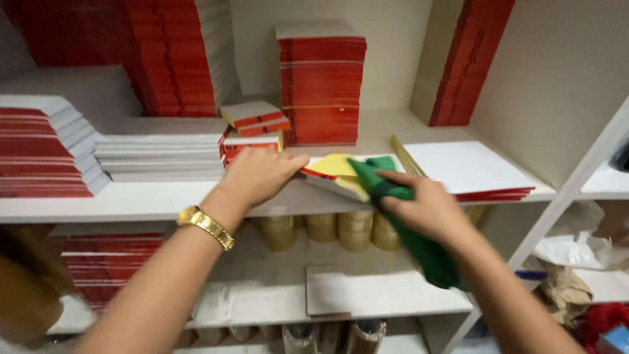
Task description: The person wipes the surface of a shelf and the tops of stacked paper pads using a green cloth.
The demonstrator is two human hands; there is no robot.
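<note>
Head view. Left hand [259, 176], gold watch [206, 227] at the wrist, lies flat with fingers spread on a yellow-and-red booklet [333, 172] at the shelf [131, 203] edge, pinning it. Right hand [424, 208], just beside it, is closed around a green cloth [419, 242] whose tip rests on the booklet. Judged step: wiping the booklet; the next stroke calls for steady left-hand pressure. Red book stacks [321, 88] stand beyond the fingertips.

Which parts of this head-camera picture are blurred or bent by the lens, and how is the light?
Head view: soft, even light with no hard glare; the right hand and green cloth smear with motion blur; the left hand is slightly sharper; the shelf edge and right upright bow from wide-angle distortion; the near lower-left corner is out of focus.
</note>
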